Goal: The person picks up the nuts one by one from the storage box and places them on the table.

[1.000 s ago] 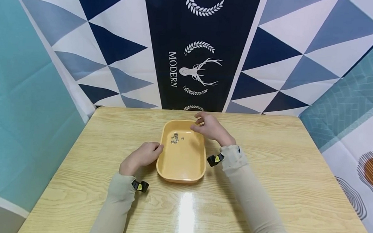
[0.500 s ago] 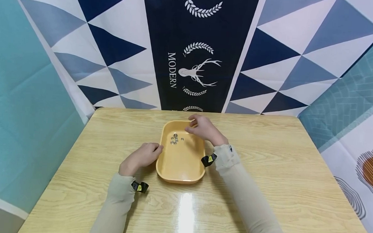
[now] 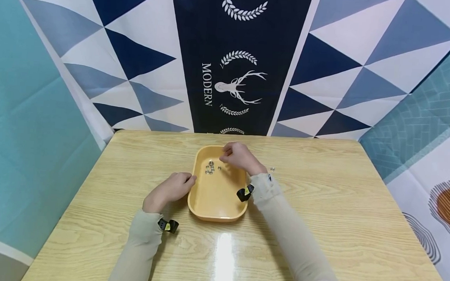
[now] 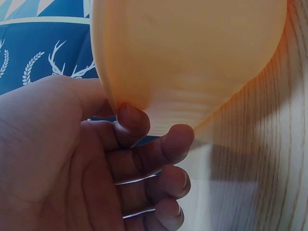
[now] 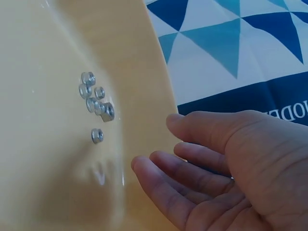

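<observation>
A yellow-orange tray (image 3: 218, 197) stands on the table. Several small silvery metal nuts (image 5: 97, 106) lie in it, clustered near its far left part in the head view, with one nut (image 3: 219, 168) a little apart. My left hand (image 3: 171, 185) grips the tray's left rim; in the left wrist view its thumb and index finger (image 4: 134, 122) pinch the edge. Over the tray's far right part hovers my right hand (image 3: 239, 156), thumb and fingers apart, with nothing seen between them. Another small silvery ring-like piece (image 3: 272, 169) lies on the table, right of the right wrist.
The wooden table (image 3: 124, 160) extends around the tray on all sides. Behind it hangs a patterned cloth (image 3: 235, 86) with triangles and a deer head. A teal cloth (image 3: 31, 117) hangs at the left. Each wrist wears a small black camera (image 3: 168, 226).
My right hand has moved left and slightly nearer over the tray, towards the nuts. The small piece on the table at the right has come into sight. The left hand keeps its grip.
</observation>
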Demonstrator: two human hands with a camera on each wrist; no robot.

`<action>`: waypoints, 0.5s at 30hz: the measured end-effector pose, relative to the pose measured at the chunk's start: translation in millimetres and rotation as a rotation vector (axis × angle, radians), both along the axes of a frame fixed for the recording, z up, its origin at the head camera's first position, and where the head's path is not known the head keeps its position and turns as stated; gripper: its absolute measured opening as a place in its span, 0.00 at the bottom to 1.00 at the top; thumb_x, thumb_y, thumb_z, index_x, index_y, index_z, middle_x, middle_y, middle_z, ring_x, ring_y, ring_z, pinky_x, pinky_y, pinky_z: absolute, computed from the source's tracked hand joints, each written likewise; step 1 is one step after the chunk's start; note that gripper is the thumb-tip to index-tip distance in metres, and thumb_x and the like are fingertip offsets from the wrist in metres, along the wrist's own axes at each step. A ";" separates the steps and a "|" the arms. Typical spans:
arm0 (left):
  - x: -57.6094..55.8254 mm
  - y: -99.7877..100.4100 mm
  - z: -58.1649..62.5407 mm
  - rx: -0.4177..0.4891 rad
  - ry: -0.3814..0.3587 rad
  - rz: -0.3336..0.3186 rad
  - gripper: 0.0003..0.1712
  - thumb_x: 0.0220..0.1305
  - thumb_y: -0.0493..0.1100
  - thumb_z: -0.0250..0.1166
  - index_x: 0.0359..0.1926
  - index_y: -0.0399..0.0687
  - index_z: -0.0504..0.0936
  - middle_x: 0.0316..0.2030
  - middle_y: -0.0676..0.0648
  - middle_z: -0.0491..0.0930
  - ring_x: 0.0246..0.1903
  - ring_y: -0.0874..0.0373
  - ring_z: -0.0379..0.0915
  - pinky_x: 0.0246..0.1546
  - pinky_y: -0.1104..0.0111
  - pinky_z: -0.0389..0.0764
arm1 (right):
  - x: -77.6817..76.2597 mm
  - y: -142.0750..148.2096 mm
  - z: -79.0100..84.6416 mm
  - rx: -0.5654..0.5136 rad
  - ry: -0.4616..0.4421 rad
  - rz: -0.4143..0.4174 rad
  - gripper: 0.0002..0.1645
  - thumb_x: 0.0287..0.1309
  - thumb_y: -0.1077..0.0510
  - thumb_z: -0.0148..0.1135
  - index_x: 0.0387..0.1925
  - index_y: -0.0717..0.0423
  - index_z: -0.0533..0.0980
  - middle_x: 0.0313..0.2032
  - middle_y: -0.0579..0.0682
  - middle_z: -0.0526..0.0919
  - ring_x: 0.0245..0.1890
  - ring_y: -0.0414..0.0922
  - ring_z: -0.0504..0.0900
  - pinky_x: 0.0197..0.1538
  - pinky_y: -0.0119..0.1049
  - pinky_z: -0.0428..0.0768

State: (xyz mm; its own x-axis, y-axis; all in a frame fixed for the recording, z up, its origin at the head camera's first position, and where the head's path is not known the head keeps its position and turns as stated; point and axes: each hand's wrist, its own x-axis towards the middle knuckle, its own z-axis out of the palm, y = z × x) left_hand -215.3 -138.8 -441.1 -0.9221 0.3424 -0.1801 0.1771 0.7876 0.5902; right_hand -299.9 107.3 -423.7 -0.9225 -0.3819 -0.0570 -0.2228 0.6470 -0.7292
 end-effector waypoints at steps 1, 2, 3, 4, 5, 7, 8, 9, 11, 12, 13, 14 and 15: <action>-0.1 -0.4 -0.3 0.001 -0.002 0.000 0.23 0.82 0.50 0.46 0.27 0.47 0.74 0.20 0.50 0.67 0.21 0.57 0.64 0.28 0.66 0.67 | -0.4 -1.7 -0.6 0.007 0.003 0.001 0.24 0.63 0.60 0.68 0.57 0.70 0.78 0.49 0.63 0.86 0.51 0.55 0.85 0.56 0.43 0.82; -0.2 -0.7 -0.4 0.002 -0.001 0.000 0.23 0.82 0.50 0.46 0.27 0.47 0.74 0.20 0.50 0.67 0.21 0.57 0.64 0.28 0.66 0.67 | -0.9 -3.6 -1.5 0.018 0.011 0.002 0.23 0.63 0.61 0.68 0.56 0.70 0.78 0.49 0.63 0.86 0.51 0.54 0.85 0.56 0.43 0.82; -0.2 -1.0 -0.6 0.003 0.000 -0.001 0.23 0.82 0.50 0.46 0.27 0.48 0.74 0.20 0.50 0.67 0.21 0.57 0.64 0.29 0.66 0.67 | -1.5 -5.6 -2.4 0.032 0.019 0.004 0.22 0.63 0.61 0.67 0.55 0.70 0.79 0.49 0.63 0.87 0.51 0.54 0.85 0.56 0.42 0.82; -0.3 -1.4 -0.6 0.001 0.003 -0.004 0.23 0.82 0.50 0.46 0.27 0.48 0.74 0.20 0.50 0.67 0.21 0.57 0.64 0.29 0.66 0.68 | -2.1 -7.5 -3.3 0.045 0.025 0.006 0.22 0.62 0.61 0.67 0.55 0.70 0.79 0.48 0.63 0.87 0.50 0.54 0.85 0.56 0.42 0.82; -0.2 -1.8 -0.8 0.003 0.006 -0.008 0.23 0.82 0.49 0.46 0.27 0.47 0.74 0.20 0.50 0.67 0.21 0.57 0.64 0.28 0.66 0.68 | -2.7 -9.4 -3.9 0.059 0.030 0.003 0.21 0.62 0.61 0.67 0.54 0.70 0.80 0.48 0.62 0.87 0.50 0.53 0.85 0.56 0.42 0.82; -0.4 -2.4 -0.9 0.008 0.008 -0.010 0.23 0.82 0.49 0.46 0.27 0.48 0.74 0.20 0.50 0.67 0.21 0.57 0.63 0.28 0.66 0.67 | -4.0 -12.6 -4.9 0.082 0.031 -0.005 0.20 0.62 0.62 0.66 0.54 0.69 0.80 0.48 0.62 0.87 0.50 0.53 0.85 0.57 0.42 0.82; -0.5 -2.6 -1.0 0.009 0.010 -0.013 0.23 0.82 0.49 0.46 0.27 0.48 0.74 0.20 0.50 0.67 0.21 0.57 0.63 0.28 0.66 0.67 | -4.4 -14.0 -5.4 0.093 0.029 -0.010 0.19 0.62 0.63 0.66 0.54 0.68 0.81 0.48 0.61 0.87 0.49 0.52 0.85 0.56 0.42 0.82; -0.7 -2.7 -1.0 0.008 0.013 -0.015 0.23 0.82 0.49 0.46 0.27 0.48 0.73 0.20 0.50 0.67 0.21 0.57 0.63 0.28 0.66 0.67 | -4.8 -15.0 -5.5 0.100 0.026 -0.017 0.19 0.62 0.63 0.66 0.53 0.67 0.81 0.48 0.60 0.86 0.48 0.51 0.84 0.56 0.41 0.82; -1.0 -2.8 -1.3 0.010 0.013 -0.018 0.23 0.82 0.48 0.46 0.27 0.47 0.73 0.20 0.50 0.67 0.21 0.57 0.63 0.28 0.66 0.67 | -5.1 -16.6 -5.6 0.113 0.021 -0.028 0.17 0.61 0.65 0.66 0.52 0.66 0.82 0.46 0.59 0.86 0.46 0.50 0.84 0.54 0.41 0.82; -1.1 -2.6 -1.0 0.011 0.011 -0.016 0.23 0.82 0.49 0.46 0.27 0.48 0.73 0.20 0.50 0.67 0.21 0.57 0.63 0.28 0.66 0.67 | -5.2 -17.1 -5.9 0.119 0.018 -0.030 0.16 0.61 0.65 0.66 0.51 0.66 0.82 0.45 0.59 0.86 0.44 0.49 0.83 0.52 0.40 0.82; -1.2 -2.4 -1.4 0.010 0.012 -0.017 0.23 0.82 0.49 0.46 0.27 0.48 0.74 0.20 0.50 0.67 0.21 0.57 0.63 0.28 0.66 0.67 | -5.2 -17.6 -6.2 0.129 0.016 -0.031 0.15 0.60 0.65 0.66 0.49 0.66 0.83 0.44 0.58 0.86 0.42 0.48 0.83 0.50 0.39 0.82; -1.3 -2.4 -1.7 0.008 0.014 -0.020 0.23 0.82 0.49 0.46 0.27 0.48 0.74 0.20 0.50 0.67 0.21 0.57 0.64 0.28 0.66 0.67 | -5.3 -17.9 -6.7 0.137 0.011 -0.030 0.13 0.60 0.66 0.66 0.47 0.65 0.83 0.42 0.57 0.86 0.40 0.47 0.82 0.49 0.38 0.81; -1.3 -2.3 -1.7 0.005 0.014 -0.020 0.23 0.82 0.49 0.46 0.27 0.48 0.74 0.20 0.50 0.67 0.21 0.57 0.64 0.28 0.66 0.67 | -5.4 -18.2 -7.1 0.147 0.006 -0.029 0.12 0.60 0.66 0.66 0.45 0.65 0.83 0.41 0.57 0.85 0.39 0.47 0.81 0.46 0.37 0.81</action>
